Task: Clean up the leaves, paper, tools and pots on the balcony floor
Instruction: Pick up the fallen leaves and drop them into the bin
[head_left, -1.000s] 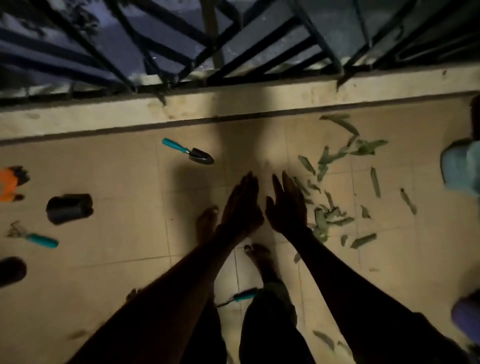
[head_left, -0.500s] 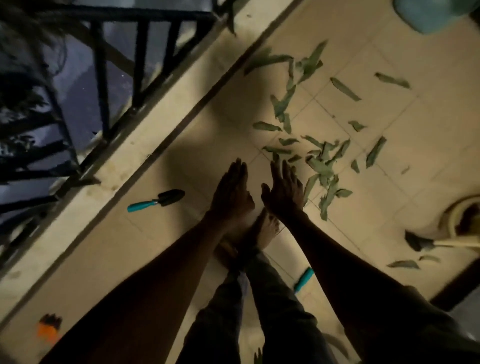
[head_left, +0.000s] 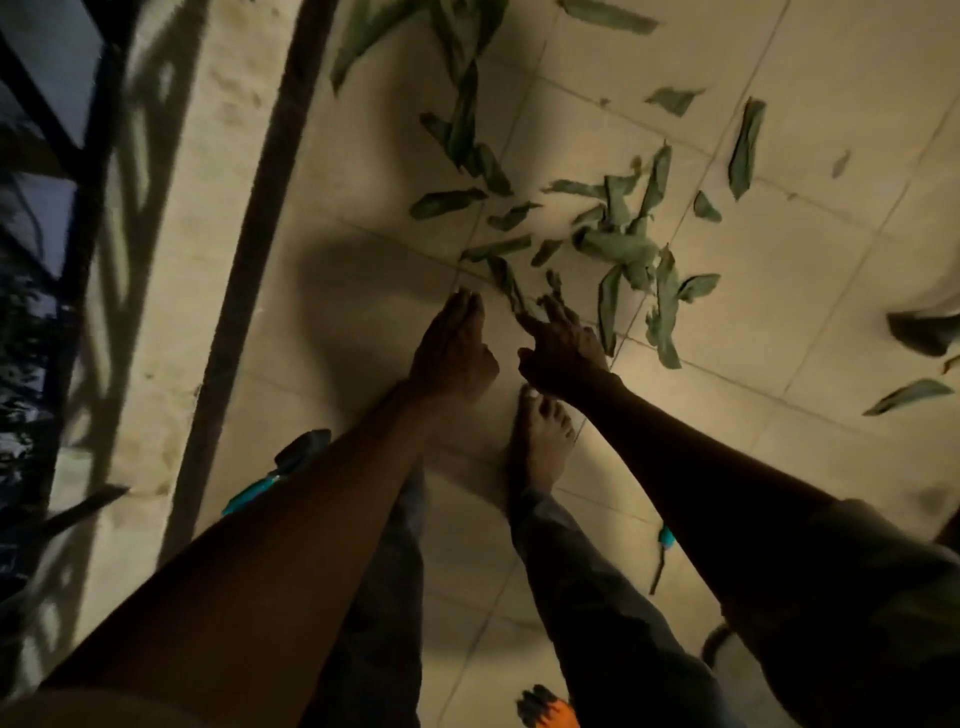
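Leaves still scattered, cleanup barely begun

Leaves (head_left: 618, 244) lie loose across the tiled balcony floor (head_left: 831, 130), and as far as I can see none have been gathered into a pile or bag. Both my hands reach down and forward, side by side with a small gap between them, and neither holds anything. My left hand (head_left: 454, 348) is flat with fingers straight and together, hovering over bare tile. My right hand (head_left: 563, 348) has its fingers spread and extended, their tips at the near edge of the leaf scatter; whether they touch a leaf I cannot tell in this dim, blurred view. The thickest cluster of leaves sits just beyond and to the right of my right hand, with more strung out toward the railing curb (head_left: 249, 249) and further right. My bare foot (head_left: 543, 441) stands just below my hands. A teal-handled trowel (head_left: 280, 475) lies on the floor near the curb, partly hidden behind my left forearm. Another teal-handled tool (head_left: 664, 551) lies beside my right forearm. Something orange and black (head_left: 545, 709) shows at the bottom edge. I judge nearly everything is left to do.
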